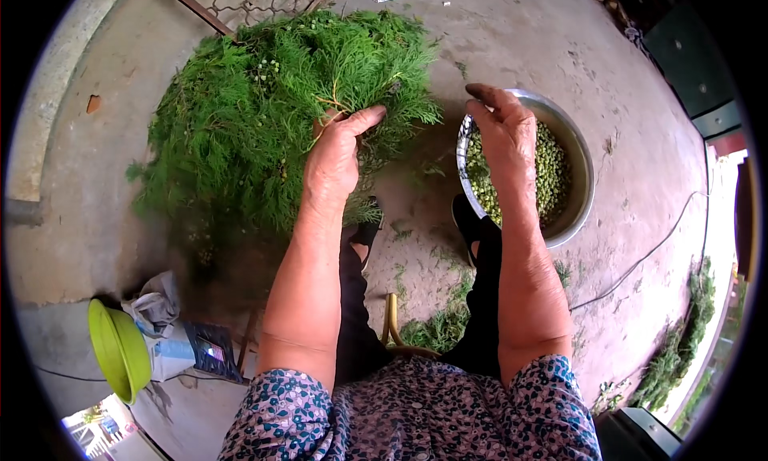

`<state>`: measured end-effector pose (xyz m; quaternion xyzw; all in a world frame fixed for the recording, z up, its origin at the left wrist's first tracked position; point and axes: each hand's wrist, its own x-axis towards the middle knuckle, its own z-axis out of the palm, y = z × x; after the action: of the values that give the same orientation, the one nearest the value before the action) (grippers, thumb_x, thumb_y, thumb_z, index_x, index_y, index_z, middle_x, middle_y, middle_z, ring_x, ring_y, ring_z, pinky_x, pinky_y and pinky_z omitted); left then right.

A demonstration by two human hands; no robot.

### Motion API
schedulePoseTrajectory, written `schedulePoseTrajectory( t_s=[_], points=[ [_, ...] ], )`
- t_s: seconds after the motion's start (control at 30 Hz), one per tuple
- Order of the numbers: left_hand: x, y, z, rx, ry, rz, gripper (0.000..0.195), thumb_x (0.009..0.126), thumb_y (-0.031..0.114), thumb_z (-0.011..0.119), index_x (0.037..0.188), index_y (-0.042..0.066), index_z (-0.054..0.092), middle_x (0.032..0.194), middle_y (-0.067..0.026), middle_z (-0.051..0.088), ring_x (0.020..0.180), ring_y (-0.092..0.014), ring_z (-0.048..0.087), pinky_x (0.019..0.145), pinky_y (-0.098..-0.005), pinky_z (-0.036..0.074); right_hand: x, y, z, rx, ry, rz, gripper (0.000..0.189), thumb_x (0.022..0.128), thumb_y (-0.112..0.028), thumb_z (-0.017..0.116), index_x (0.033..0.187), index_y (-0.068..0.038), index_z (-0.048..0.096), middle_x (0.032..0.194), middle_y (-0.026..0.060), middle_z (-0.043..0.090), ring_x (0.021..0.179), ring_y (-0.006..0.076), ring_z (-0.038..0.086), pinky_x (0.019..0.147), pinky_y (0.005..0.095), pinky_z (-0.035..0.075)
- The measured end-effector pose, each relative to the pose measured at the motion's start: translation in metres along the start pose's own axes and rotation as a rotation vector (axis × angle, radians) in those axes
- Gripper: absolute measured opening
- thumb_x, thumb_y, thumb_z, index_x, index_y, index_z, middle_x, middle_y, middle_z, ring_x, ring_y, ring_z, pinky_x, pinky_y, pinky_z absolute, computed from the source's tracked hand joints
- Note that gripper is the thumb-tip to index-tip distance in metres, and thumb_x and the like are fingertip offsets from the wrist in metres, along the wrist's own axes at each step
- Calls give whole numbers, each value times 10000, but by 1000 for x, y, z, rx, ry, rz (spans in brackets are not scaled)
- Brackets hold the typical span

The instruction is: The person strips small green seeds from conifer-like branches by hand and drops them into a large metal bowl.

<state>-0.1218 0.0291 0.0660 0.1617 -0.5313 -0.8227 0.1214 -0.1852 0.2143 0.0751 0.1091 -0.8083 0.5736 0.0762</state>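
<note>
A large heap of green conifer sprigs (pixel 222 125), some bearing small pale green cones, rises at the left. My left hand (pixel 339 155) grips the yellowish stem of a leafy conifer sprig (pixel 360 71) at the heap's right side, thumb on top. Over a round metal basin (pixel 579 137) hangs my right hand (pixel 507 122), fingers bent, thumb and forefinger a little apart. Whether anything small is between these fingers cannot be told. Many small green cones (pixel 549 167) lie in the basin; my right hand and forearm hide part of them.
My feet in dark shoes stand near the basin and the heap. Loose green bits (pixel 441 329) litter the concrete floor. A lime-green plastic basin (pixel 120 353) is at lower left, beside a grey bag (pixel 156 305). A cable (pixel 636 263) crosses the floor at right.
</note>
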Motion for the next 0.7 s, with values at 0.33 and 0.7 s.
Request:
schedulePoseTrajectory(
  t_s=[0.33, 0.7],
  points=[
    [-9, -2, 21, -13, -63, -24, 367, 699, 91, 716, 1033, 15, 582, 1006, -68, 601, 904, -169, 548, 834, -311, 434, -15, -14, 23, 554, -188, 121, 151, 823, -54, 575, 959, -32, 636, 703, -5, 591, 568, 48, 468, 487, 197, 394],
    [-16, 1, 33, 51, -103, 19, 345, 727, 57, 681, 1054, 36, 575, 982, -57, 612, 854, -156, 572, 794, -296, 460, -11, -21, 16, 565, -89, 79, 218, 839, -165, 591, 980, 1, 611, 781, 27, 617, 725, 93, 527, 661, 236, 430]
  ],
)
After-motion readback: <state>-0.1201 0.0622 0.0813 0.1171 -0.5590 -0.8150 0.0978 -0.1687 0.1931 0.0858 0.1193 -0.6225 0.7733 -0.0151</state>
